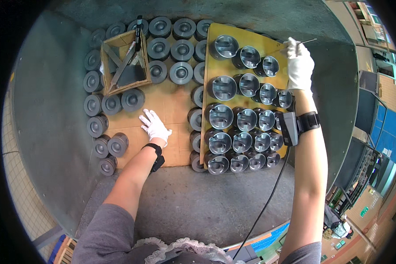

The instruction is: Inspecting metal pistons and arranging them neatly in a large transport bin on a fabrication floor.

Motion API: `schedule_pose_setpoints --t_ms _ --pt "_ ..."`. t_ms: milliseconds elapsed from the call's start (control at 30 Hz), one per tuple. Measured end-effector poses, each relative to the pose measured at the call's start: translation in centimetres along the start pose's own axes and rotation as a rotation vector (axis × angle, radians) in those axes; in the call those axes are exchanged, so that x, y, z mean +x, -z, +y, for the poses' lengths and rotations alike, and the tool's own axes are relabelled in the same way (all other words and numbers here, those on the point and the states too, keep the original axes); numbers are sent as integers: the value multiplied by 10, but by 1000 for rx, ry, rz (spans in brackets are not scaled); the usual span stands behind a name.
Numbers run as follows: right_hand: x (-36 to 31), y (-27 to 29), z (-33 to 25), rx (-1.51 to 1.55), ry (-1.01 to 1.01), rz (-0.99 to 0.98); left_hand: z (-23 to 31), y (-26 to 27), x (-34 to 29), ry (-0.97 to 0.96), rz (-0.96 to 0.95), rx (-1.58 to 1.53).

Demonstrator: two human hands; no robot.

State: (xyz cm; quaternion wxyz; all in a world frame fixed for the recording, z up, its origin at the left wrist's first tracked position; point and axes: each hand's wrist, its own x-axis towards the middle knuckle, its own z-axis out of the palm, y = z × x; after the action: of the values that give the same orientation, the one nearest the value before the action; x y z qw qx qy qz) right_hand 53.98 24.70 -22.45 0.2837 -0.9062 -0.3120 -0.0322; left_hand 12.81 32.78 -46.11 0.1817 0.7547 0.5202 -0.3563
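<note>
Rows of metal pistons (220, 116) stand with their hollow ends up on a yellow board (251, 35) at the right. More pistons (181, 73), crowns up, sit at the back and left on a brown cardboard sheet (169, 103). My left hand (155, 126), in a white glove, reaches over the bare cardboard with its fingers spread, holding nothing. At the board's far right corner, my gloved right hand (300, 66) is closed around a thin metal rod (308, 41) that juts out to the right. The rod's other end is hard to make out.
A wooden box (126, 89) with flat metal strips and a black marker (139, 33) stands at the back left, among pistons. Grey-green walls (53, 119) enclose the left, back and right. A black cable (268, 202) hangs from the device on my right wrist.
</note>
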Motion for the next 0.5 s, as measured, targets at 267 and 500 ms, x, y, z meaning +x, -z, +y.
schedule_pose_setpoints --t_ms 267,500 --pt "7 -39 -7 4 50 -33 7 2 2 1 1 10" --pt "-8 19 11 13 140 50 6 1 -1 -11 24 -17"
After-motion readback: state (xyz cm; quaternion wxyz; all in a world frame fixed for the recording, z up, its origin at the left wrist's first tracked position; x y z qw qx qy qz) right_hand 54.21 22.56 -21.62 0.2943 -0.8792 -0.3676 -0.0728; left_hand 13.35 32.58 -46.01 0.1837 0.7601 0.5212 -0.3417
